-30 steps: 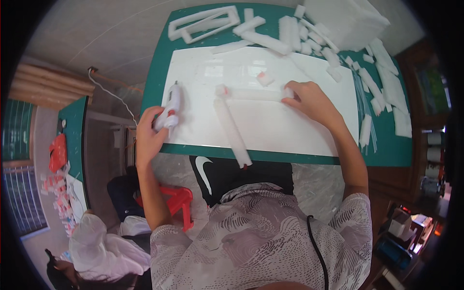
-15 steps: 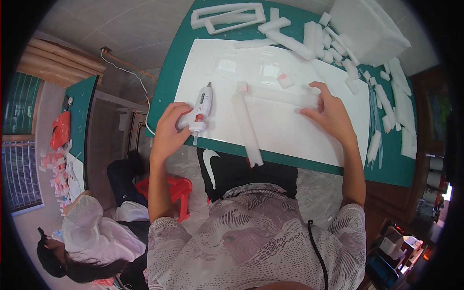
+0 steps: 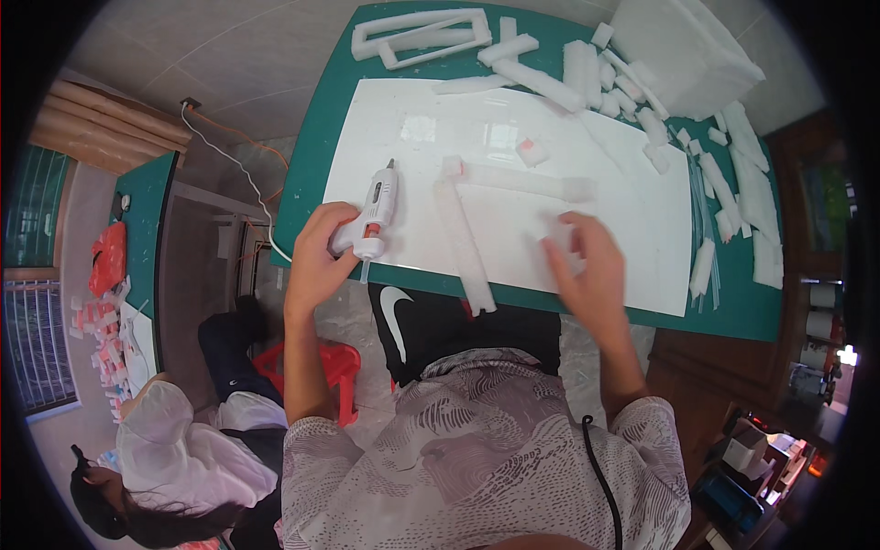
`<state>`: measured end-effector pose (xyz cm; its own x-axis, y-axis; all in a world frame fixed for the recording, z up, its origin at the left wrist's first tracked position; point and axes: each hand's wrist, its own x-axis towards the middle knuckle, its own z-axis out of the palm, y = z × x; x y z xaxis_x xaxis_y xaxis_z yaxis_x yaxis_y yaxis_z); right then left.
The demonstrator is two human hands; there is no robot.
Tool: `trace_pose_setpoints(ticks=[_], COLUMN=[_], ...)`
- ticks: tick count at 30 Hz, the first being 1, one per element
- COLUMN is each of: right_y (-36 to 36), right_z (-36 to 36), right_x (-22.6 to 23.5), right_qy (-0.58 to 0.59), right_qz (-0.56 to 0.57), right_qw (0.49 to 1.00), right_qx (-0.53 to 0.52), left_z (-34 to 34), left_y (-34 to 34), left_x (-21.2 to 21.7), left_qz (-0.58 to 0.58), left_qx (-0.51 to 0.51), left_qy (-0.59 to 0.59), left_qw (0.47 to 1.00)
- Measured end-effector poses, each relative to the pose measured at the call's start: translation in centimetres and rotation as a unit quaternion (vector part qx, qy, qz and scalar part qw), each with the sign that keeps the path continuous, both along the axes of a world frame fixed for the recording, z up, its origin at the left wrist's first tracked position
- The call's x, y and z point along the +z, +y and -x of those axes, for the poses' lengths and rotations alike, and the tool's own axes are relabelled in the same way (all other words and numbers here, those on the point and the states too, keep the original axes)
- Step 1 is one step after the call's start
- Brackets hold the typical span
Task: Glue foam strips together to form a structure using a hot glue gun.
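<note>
Grip closed on the glue gun, nozzle pointing away

Left hand (image 3: 316, 261) wraps its grip tight around the handle of the white glue gun (image 3: 374, 209) at the near-left edge of the white sheet (image 3: 513, 192) on the green tabletop (image 3: 307, 197). Its long axis runs away from the person, nozzle at the far end. Right hand (image 3: 587, 270) is blurred; its grip seems half-curled, near a long foam strip (image 3: 463, 243).

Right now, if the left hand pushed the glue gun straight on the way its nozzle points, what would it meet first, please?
The left hand holds the glue gun, nozzle aimed up the white board. That line looks free across the board; farther on lies the foam frame, though height is unclear.
</note>
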<state>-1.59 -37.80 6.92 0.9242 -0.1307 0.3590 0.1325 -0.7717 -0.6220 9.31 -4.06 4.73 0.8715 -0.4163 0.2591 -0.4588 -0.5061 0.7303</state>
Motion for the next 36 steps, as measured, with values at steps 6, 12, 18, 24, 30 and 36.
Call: trace_pose_setpoints(ticks=[6, 12, 18, 24, 30, 36], right_y=[6.7, 6.0, 3.8, 3.4, 3.3, 3.0], right_z=[0.0, -1.1, -2.0, -2.4, -2.5, -2.3], right_x=[-0.6, -1.3, 0.4, 0.2, -0.1, -0.6], right_qy=[0.035, 0.053, 0.128, 0.113, 0.097, 0.043], right_qz=[0.040, 0.092, 0.102, 0.099, 0.123, 0.151], right_qw=[0.987, 0.978, 0.968, 0.971, 0.973, 0.973], right_qx=[0.149, 0.182, 0.191, 0.185, 0.170, 0.167], left_z=[0.3, 0.6, 0.4, -0.4, -2.9, -3.9], left_y=[-0.6, -0.4, -0.3, -0.3, -0.1, 0.2], left_x=[0.3, 0.2, 0.4, -0.3, 0.6, 3.2], left_qz=[0.027, 0.040, 0.034, -0.027, -0.104, -0.138], left_qx=[-0.008, -0.018, -0.023, 0.016, -0.010, -0.080], left_qy=[0.005, 0.023, 0.020, -0.034, -0.023, -0.042], left_qw=[1.000, 0.999, 0.999, 0.999, 0.994, 0.986])
